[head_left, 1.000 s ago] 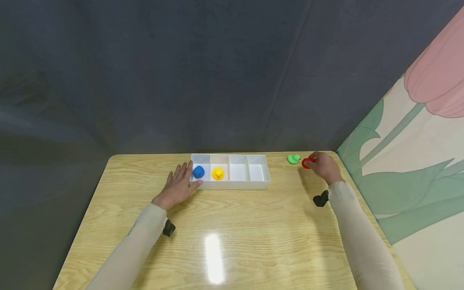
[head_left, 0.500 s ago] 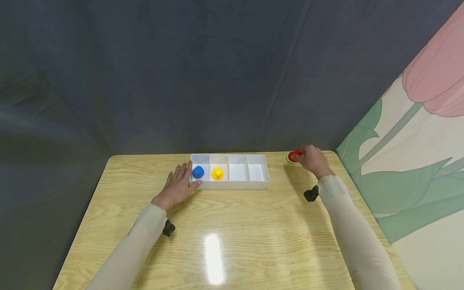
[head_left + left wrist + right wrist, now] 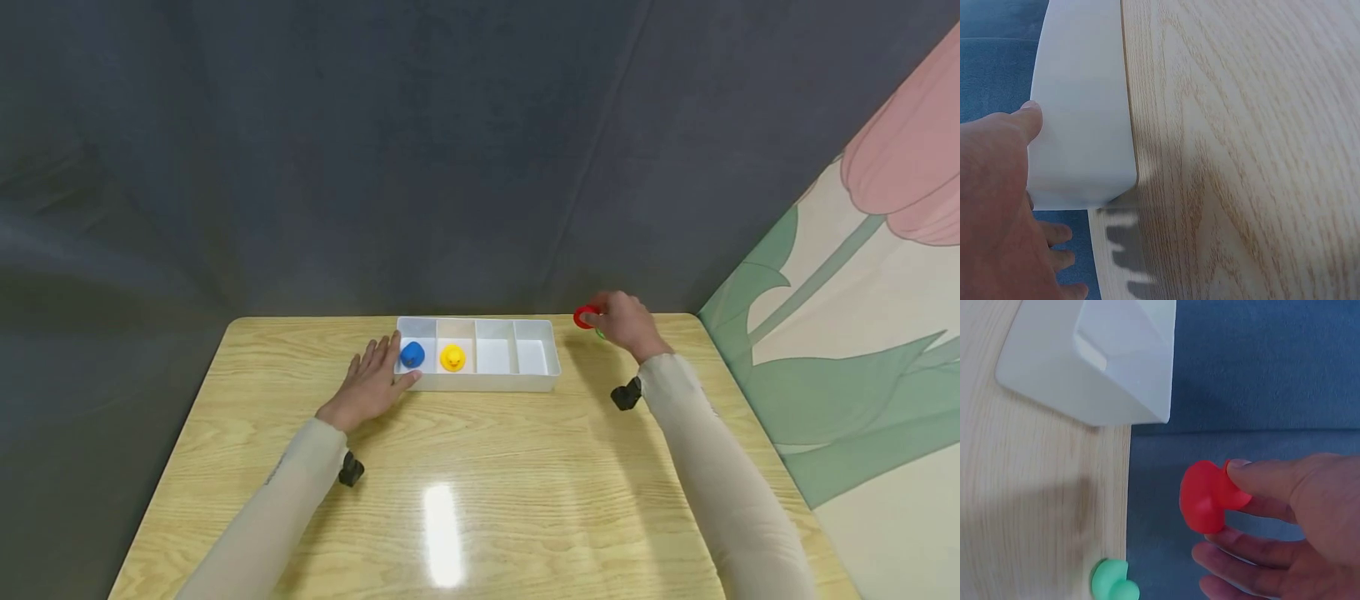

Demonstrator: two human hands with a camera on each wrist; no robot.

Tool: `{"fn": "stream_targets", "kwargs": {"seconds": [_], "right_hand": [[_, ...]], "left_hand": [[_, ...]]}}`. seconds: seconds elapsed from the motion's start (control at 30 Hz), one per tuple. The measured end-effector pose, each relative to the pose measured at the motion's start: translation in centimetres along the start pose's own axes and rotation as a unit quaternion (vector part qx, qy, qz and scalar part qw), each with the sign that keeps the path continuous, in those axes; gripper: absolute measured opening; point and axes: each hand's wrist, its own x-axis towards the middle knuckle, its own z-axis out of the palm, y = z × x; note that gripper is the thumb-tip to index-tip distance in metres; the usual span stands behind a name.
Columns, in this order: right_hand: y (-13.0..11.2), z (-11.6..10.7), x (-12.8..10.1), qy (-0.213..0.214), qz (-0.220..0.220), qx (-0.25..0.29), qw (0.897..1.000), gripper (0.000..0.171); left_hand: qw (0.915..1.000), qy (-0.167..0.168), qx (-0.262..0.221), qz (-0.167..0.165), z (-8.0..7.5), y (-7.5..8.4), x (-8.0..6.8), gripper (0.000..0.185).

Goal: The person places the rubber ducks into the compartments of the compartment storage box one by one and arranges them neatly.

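Observation:
In the head view a white four-compartment tray (image 3: 480,382) lies near the table's far edge. Its leftmost compartment has a blue toy duck (image 3: 412,355), and a yellow toy duck (image 3: 453,358) sits in the one beside it. My left hand (image 3: 366,387) rests at the tray's left end, fingers extended, thumb along the front wall. Between thumb and fingertips my right hand (image 3: 628,323) pinches a red toy duck (image 3: 1202,497), held up right of the tray. A green toy duck (image 3: 1111,580) lies on the table below, mostly hidden behind the right hand in the head view.
The wooden table (image 3: 525,483) ends just behind the tray, against a dark curtain (image 3: 420,167). A flower-patterned panel (image 3: 862,358) borders the right side. The tray's two right compartments hold nothing.
My right hand has carried the red duck leftward and slightly away from me, passing over the green duck toward the tray. The left hand and tray have stayed in place.

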Motion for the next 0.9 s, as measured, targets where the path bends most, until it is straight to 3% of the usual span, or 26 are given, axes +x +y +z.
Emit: {"fn": "stream_targets", "kwargs": {"seconds": [0.9], "right_hand": [[-6.4, 1.7, 0.8, -0.032, -0.041, 0.036, 0.998, 0.027]], "left_hand": [[0.9999, 0.001, 0.010, -0.006, 0.0, -0.1, 0.3, 0.088]]}}
